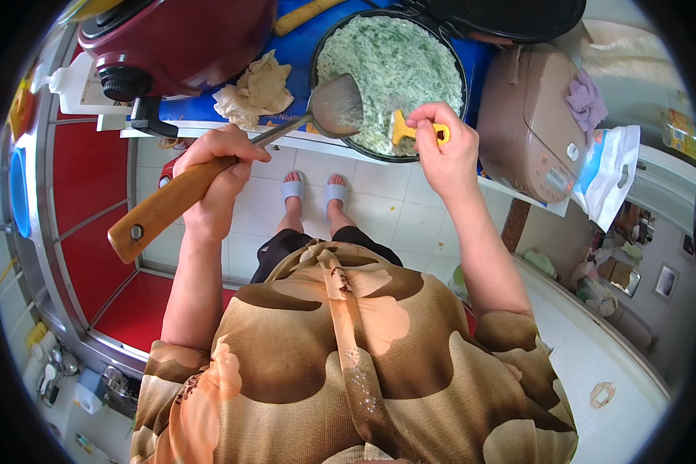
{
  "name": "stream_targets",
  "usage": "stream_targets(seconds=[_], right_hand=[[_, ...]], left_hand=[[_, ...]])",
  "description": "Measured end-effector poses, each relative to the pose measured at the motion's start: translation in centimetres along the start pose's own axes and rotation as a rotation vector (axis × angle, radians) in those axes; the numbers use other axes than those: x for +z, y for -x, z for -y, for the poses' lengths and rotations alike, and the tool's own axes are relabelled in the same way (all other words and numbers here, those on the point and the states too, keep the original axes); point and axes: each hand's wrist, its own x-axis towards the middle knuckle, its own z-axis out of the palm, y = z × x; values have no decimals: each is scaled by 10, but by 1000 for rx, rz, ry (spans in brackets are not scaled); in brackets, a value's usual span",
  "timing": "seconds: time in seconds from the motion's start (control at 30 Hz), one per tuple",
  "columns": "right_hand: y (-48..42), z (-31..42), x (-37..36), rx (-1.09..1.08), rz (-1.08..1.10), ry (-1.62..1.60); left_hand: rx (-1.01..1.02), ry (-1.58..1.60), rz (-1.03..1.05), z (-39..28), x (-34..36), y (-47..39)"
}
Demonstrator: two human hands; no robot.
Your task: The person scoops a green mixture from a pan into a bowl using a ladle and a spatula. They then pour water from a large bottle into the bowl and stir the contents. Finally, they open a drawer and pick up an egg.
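My left hand (214, 180) grips the wooden handle of a metal wok spatula (339, 104). The spatula's blade hangs over the left edge of a round black pan (461, 75). A pale green, shredded-looking batter (388, 64) fills the pan nearly to its rim. Between the thumb and fingers of my right hand (446, 148) is a small yellow-handled peeler or scraper (409, 129). Its head is over the near right part of the batter; whether it touches the batter I cannot tell.
A crumpled cloth (258, 90) lies left of the pan, near a dark red air-fryer-like appliance (191, 46). To the right stand a brown rice cooker (528, 122) and a white-blue packet (609, 174). The black lid (510, 17) is raised behind, with a wooden rolling pin (304, 16) further left.
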Motion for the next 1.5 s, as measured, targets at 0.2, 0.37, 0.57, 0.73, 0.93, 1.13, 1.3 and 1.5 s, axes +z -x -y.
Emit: stream_targets(seconds=[0.2,0.37,0.57,0.73,0.93,1.13,1.3,1.5], right_hand=[[-1,-6,-20,-108,-22,113],[9,-4,-12,-110,32,189],[5,-1,-10,-124,-33,162],[3,-3,-3,-120,17,152],[3,2,6,-109,3,149],[3,5,10,-59,-39,139],[-1,8,18,-55,-78,81],[-9,17,33,-40,-120,9]], left_hand=[[-80,8,9,6,10,-9],[-142,32,68,10,7,-15],[-122,168,43,15,0,-34],[-129,273,73,18,-7,-41],[-134,238,79,25,-3,-49],[-203,252,129,32,-2,-69],[-232,243,139,35,-4,-81],[-199,202,153,43,-8,-81]])
